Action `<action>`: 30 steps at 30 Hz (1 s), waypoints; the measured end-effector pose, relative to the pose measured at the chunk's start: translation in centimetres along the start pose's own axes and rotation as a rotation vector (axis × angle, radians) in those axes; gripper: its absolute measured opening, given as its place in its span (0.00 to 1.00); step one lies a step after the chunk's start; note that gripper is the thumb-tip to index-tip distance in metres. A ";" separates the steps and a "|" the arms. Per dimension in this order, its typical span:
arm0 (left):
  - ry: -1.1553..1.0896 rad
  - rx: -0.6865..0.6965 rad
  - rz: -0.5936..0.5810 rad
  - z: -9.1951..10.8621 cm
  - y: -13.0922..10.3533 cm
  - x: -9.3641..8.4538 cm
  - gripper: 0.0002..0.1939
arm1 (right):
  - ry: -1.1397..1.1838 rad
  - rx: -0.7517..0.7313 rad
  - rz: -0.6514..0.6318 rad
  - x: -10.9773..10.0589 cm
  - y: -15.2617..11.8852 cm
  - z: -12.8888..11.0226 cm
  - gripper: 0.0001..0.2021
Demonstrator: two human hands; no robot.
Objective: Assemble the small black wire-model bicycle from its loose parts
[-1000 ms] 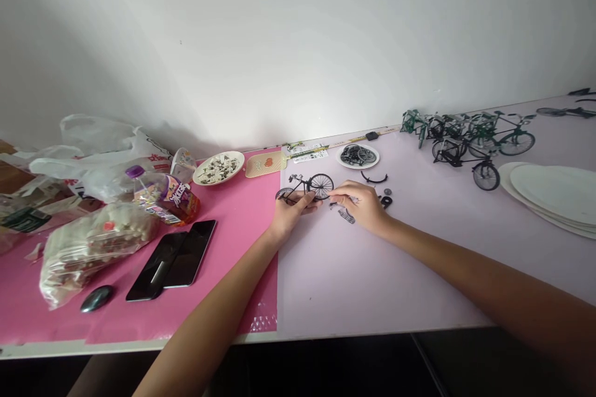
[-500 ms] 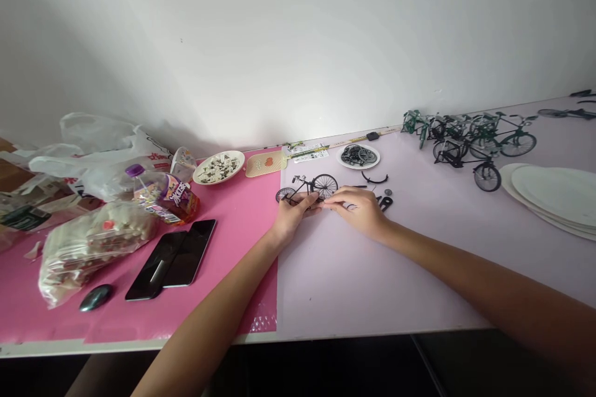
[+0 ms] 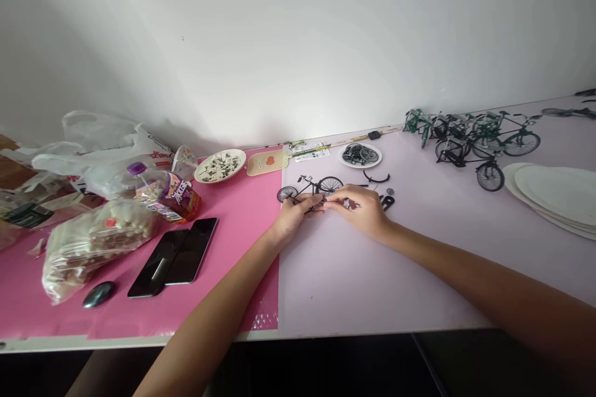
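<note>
A black model bicycle (image 3: 309, 186) with two spoked wheels is held low over the pale table covering. My left hand (image 3: 297, 211) is closed round the lower part of its frame, thumb on top. From the other side my right hand (image 3: 358, 208) pinches at the bicycle near the rear of the frame; whether a small part is between the fingertips cannot be made out. Close by, beyond my right hand, lie a curved black strip (image 3: 376, 178), a small grey disc (image 3: 390, 191) and a black piece (image 3: 387, 202) partly hidden by the hand.
A plate of black parts (image 3: 359, 155) stands behind. Several finished model bicycles (image 3: 484, 136) and stacked white plates (image 3: 559, 192) are at right. Leftward are a plate of small pieces (image 3: 220, 166), a bottle (image 3: 165, 192), phones (image 3: 190, 251), a mouse (image 3: 99, 294) and bags (image 3: 100, 239).
The bicycle has tilted slightly in my left hand, and its wheels look a little turned. My right fingertips stay against it. The whole view has shifted slightly.
</note>
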State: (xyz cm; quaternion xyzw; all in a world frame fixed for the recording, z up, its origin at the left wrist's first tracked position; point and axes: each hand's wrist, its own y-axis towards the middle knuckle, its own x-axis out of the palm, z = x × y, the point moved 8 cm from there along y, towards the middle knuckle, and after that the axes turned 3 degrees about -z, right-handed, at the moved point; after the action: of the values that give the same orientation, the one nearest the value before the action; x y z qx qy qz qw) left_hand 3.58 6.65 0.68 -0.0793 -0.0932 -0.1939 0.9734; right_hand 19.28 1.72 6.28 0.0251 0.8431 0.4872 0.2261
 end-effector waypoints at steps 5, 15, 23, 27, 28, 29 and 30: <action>-0.014 -0.018 -0.005 -0.1 0.1 0.0 0.22 | -0.003 0.044 -0.032 0.1 0.0 0.3 0.02; 0.012 0.010 0.011 0.0 0.2 -0.1 0.20 | 0.000 0.080 -0.063 0.4 0.0 0.9 0.05; 0.051 0.043 0.025 0.0 0.1 0.0 0.20 | -0.014 0.135 -0.101 0.6 -0.2 1.7 0.06; 0.109 0.071 0.031 0.2 0.0 0.2 0.23 | -0.040 0.160 -0.104 0.5 -0.3 2.1 0.05; 0.129 0.085 0.030 0.3 0.0 0.3 0.23 | -0.044 0.165 -0.104 0.5 -0.4 2.2 0.05; 0.151 0.101 0.024 0.4 0.0 0.4 0.23 | -0.048 0.169 -0.105 0.5 -0.4 2.2 0.05; 0.176 0.120 0.015 0.6 0.0 0.5 0.23 | -0.050 0.173 -0.106 0.5 -0.4 2.3 0.05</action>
State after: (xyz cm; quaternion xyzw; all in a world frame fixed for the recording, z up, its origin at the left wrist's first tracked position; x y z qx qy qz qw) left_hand 3.92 6.56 1.33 -0.0041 -0.0185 -0.1870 0.9822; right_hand 19.78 3.46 4.77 0.0120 0.8762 0.3994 0.2693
